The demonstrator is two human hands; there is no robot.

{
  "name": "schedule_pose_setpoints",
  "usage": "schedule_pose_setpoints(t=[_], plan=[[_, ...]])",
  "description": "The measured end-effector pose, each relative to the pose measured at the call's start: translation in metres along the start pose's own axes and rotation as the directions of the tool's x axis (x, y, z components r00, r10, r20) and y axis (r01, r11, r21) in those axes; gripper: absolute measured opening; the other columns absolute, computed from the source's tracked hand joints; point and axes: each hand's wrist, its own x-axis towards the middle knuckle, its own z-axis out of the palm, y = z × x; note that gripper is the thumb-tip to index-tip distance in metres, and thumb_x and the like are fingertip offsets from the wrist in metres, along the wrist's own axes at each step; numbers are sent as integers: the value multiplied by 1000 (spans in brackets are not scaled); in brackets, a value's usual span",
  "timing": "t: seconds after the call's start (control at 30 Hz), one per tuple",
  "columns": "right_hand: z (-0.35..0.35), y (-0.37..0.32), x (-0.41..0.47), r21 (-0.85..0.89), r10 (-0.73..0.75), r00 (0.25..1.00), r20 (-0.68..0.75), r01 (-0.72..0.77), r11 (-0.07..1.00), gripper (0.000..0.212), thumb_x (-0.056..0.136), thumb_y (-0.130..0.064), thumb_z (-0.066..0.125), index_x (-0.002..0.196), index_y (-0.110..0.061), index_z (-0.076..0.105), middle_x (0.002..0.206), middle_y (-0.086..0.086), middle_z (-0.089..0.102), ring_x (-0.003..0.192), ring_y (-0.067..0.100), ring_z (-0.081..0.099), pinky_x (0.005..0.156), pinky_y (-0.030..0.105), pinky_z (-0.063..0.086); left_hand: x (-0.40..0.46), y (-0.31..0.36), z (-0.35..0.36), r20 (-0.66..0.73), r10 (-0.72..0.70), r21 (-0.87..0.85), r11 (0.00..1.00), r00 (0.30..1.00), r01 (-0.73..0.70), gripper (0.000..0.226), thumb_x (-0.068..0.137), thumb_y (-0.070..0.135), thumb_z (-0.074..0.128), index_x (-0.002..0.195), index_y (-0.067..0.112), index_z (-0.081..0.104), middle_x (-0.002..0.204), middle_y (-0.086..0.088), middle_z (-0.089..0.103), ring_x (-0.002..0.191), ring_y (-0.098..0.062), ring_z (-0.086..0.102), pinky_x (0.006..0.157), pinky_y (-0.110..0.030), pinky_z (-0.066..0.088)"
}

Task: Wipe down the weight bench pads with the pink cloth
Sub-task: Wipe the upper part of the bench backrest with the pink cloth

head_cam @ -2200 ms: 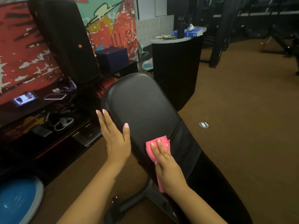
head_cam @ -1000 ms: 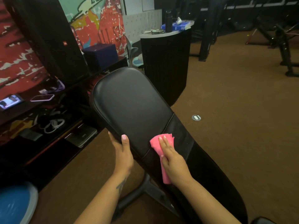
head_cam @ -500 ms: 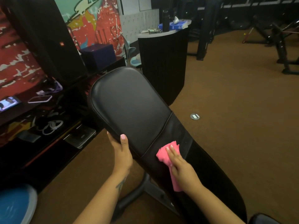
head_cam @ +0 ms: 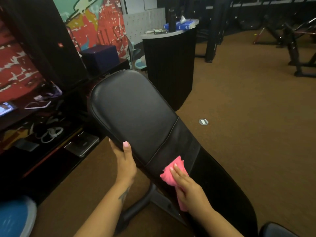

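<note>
A long black padded weight bench pad [head_cam: 133, 113] runs from the upper middle down to the lower right. My left hand [head_cam: 125, 161] grips its left edge, thumb on top and fingers wrapped under the side. The pink cloth [head_cam: 169, 173] lies on the pad's left half just below a cross seam. My right hand [head_cam: 186, 187] presses it flat with straight fingers, part of the cloth trailing under the palm. A second dark pad [head_cam: 280, 230] shows at the bottom right corner.
A low dark shelf [head_cam: 42, 134] with phones, cables and a device stands to the left. A black ribbed counter [head_cam: 171, 65] is behind the bench. Brown carpet [head_cam: 248, 125] holds a floor outlet [head_cam: 203, 121]; gym frames [head_cam: 294, 48] stand far right. A blue object [head_cam: 15, 218] sits bottom left.
My right hand has slid the pink cloth down the pad toward me, past the cross seam. My left hand moved from lying on top of the pad to gripping its left edge.
</note>
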Motion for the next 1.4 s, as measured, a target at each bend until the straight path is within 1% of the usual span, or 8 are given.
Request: schedule_pose_setpoints(t=[0.23, 0.6, 0.7, 0.83, 0.93, 1.1, 1.23, 1.4], plan=[[-19, -3, 39, 114, 278, 957, -83, -268, 957, 65, 89, -9, 51, 142, -38, 27, 149, -13, 28, 121, 18, 51, 98, 25, 37, -3, 5, 1, 12, -32, 27, 999, 999, 31, 79, 88, 57, 23, 153, 23, -7, 161, 7, 3, 147, -12, 8, 111, -22, 11], [-5, -7, 10, 42, 7, 1000, 1, -7, 999, 62, 91, -13, 52, 133, -46, 20, 144, -29, 13, 132, -10, 16, 99, -3, 8, -5, 8, 3, -24, -12, 29, 999, 1000, 13, 90, 85, 77, 21, 154, 24, -2, 158, 11, 10, 143, -8, 16, 110, -21, 15], [-9, 7, 5, 82, 124, 991, -39, -121, 989, 64, 91, -13, 52, 131, -51, 20, 139, -33, 13, 131, -6, 23, 106, 8, 18, -7, 11, 5, -14, -40, 31, 999, 999, 40, 81, 87, 61, 22, 154, 24, -3, 161, 6, 8, 147, -14, 15, 113, -25, 15], [-18, 7, 29, 151, 266, 961, -74, -253, 956, 66, 90, -9, 51, 135, -46, 21, 146, -20, 24, 127, 12, 44, 103, 22, 33, -7, 12, 4, -27, -35, 35, 999, 999, 36, 95, 80, 79, 21, 154, 25, -4, 160, 7, 8, 143, -10, 15, 113, -26, 15], [-25, -7, 54, 164, 275, 956, -99, -257, 953, 61, 91, -11, 50, 141, -36, 29, 150, -14, 27, 126, 18, 47, 103, 26, 32, -8, 12, 4, -12, -63, 34, 997, 998, 63, 80, 87, 61, 21, 154, 26, -6, 161, 7, 5, 144, -11, 13, 112, -26, 14], [-17, -34, 53, 133, 84, 992, -98, -71, 989, 63, 89, -10, 51, 139, -41, 27, 149, -20, 25, 131, 9, 39, 106, 24, 31, -9, 15, 5, -44, -41, 40, 998, 998, 43, 79, 88, 56, 22, 154, 21, -3, 161, 5, 7, 146, -14, 14, 110, -21, 13], [-5, -20, 18, 50, -49, 999, -10, 49, 998, 63, 92, -15, 51, 135, -50, 22, 145, -34, 14, 133, -17, 11, 105, 5, 8, -10, 12, 6, -36, -62, 50, 997, 997, 63, 76, 90, 55, 21, 154, 22, -5, 162, 5, 4, 147, -14, 11, 110, -22, 12], [-11, 10, 4, 58, 47, 999, -2, -47, 997, 61, 88, -8, 53, 129, -48, 31, 139, -33, 18, 123, -29, 10, 103, -2, 9, -11, 14, 6, -13, -109, 38, 993, 994, 109, 79, 87, 61, 20, 153, 28, -6, 162, 6, 5, 148, -18, 11, 115, -30, 14]])
